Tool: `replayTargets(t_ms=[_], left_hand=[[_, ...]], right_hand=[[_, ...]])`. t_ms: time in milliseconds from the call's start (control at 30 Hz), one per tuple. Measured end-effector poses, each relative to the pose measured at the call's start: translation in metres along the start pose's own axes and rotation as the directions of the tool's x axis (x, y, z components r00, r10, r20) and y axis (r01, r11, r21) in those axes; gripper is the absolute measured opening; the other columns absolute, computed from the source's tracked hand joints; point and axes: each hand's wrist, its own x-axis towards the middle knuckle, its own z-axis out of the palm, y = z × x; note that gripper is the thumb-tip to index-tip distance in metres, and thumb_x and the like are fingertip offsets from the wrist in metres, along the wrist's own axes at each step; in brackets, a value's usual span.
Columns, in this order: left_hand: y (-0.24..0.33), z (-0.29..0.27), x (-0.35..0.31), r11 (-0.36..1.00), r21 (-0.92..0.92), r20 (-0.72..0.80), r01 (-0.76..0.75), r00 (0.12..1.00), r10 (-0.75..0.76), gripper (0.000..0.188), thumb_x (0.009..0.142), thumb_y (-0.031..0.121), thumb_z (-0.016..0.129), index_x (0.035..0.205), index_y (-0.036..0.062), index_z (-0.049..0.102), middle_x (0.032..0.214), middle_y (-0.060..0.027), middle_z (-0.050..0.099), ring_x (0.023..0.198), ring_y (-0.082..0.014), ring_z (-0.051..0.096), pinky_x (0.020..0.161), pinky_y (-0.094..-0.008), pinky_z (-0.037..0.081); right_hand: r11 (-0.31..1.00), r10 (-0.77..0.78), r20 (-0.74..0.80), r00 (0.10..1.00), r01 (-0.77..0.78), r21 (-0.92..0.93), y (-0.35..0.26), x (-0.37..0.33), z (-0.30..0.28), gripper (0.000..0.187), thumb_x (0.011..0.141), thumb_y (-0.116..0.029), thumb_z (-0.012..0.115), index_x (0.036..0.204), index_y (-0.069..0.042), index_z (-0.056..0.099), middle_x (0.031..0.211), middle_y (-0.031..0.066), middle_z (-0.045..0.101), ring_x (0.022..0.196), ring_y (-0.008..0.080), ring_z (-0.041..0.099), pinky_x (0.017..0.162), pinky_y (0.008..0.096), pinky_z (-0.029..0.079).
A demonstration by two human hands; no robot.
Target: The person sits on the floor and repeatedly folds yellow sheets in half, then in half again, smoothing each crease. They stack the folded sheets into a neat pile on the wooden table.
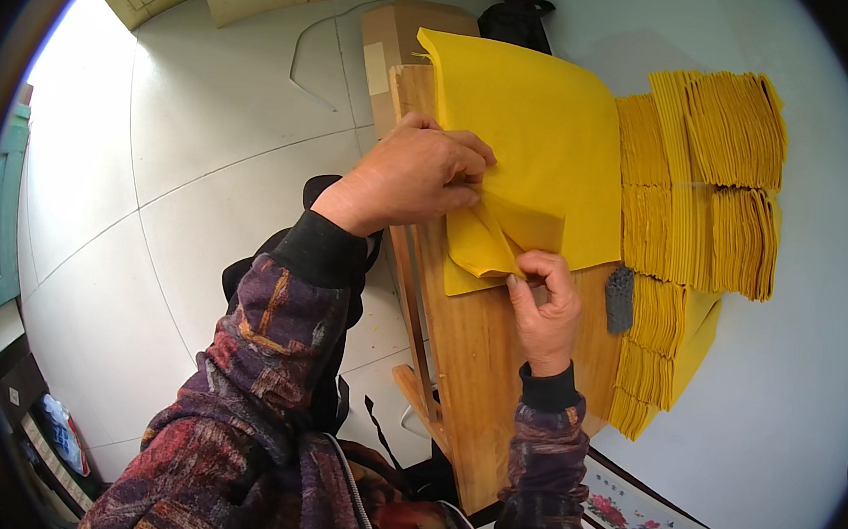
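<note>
1. The left hand [419,173] has its grip closed on a fold of yellow cloth [538,110], thumb and fingers together near the cloth's left side.
2. The right hand [548,317] has a narrow grip, thumb and index finger pinching the near edge of the same cloth, lower and further right than the left hand.
3. The yellow cloth lies on the wooden surface [479,386], its upper part spread fairly flat. Between the hands its near part is lifted into a loose, open fold.
4. To the right of the cloth, bundles of folded yellow cloth [648,231] stand packed close together in rows, their layered edges showing.
5. A dark grey, rough-textured object [619,300] sits between the right hand and the bundles, just beside them.
6. A brown cardboard box [378,50] shows beyond the upper left end of the surface, with pale floor tiles [224,172] to the left.
</note>
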Motion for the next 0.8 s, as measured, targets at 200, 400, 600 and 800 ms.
replayTargets(t_ms=[200, 400, 600, 800], left_hand=[[0.0, 0.004, 0.002, 1.0, 0.013, -0.031, 0.027, 0.999, -0.027, 0.013, 0.083, 0.017, 0.067, 0.082, 0.0034, 0.066, 0.111, -0.0053, 0.07, 0.093, -0.0207, 0.064, 0.096, -0.0369, 0.036], [0.0, 0.004, 0.003, 0.999, 0.019, -0.043, 0.03, 0.999, -0.029, 0.014, 0.083, 0.017, 0.069, 0.082, 0.003, 0.067, 0.111, -0.0049, 0.071, 0.094, -0.0211, 0.065, 0.097, -0.0371, 0.036], [-0.001, 0.004, 0.002, 1.0, 0.02, -0.044, 0.022, 0.999, -0.021, 0.014, 0.082, 0.017, 0.07, 0.082, 0.0028, 0.068, 0.111, -0.0051, 0.071, 0.095, -0.021, 0.064, 0.098, -0.037, 0.036], [-0.002, 0.002, 0.0, 1.0, 0.005, -0.009, 0.02, 1.0, -0.02, 0.013, 0.08, 0.016, 0.07, 0.082, 0.0026, 0.068, 0.113, -0.0049, 0.07, 0.095, -0.0213, 0.064, 0.098, -0.0368, 0.035]], right_hand=[[0.953, -0.177, -0.194, 0.965, 0.119, -0.278, 0.0, -0.01, 0.01, 0.061, 0.076, 0.003, 0.075, 0.13, -0.008, 0.048, 0.129, 0.0165, 0.05, 0.116, 0.0328, 0.051, 0.082, 0.0364, 0.049], [0.871, -0.342, -0.163, 0.926, 0.247, -0.424, 0.001, -0.009, 0.011, 0.049, 0.074, 0.004, 0.075, 0.117, -0.012, 0.06, 0.135, 0.0161, 0.048, 0.126, 0.0373, 0.044, 0.1, 0.0434, 0.043], [0.883, -0.228, 0.023, 0.973, 0.216, -0.416, -0.003, -0.006, 0.008, 0.018, 0.074, 0.004, 0.072, 0.089, -0.007, 0.068, 0.141, 0.0145, 0.048, 0.134, 0.0403, 0.038, 0.107, 0.0473, 0.036], [0.94, -0.149, 0.02, 0.989, 0.148, -0.308, -0.008, -0.002, 0.006, 0.012, 0.077, 0.003, 0.069, 0.086, -0.004, 0.065, 0.142, 0.0155, 0.047, 0.135, 0.0409, 0.036, 0.109, 0.0472, 0.034]])
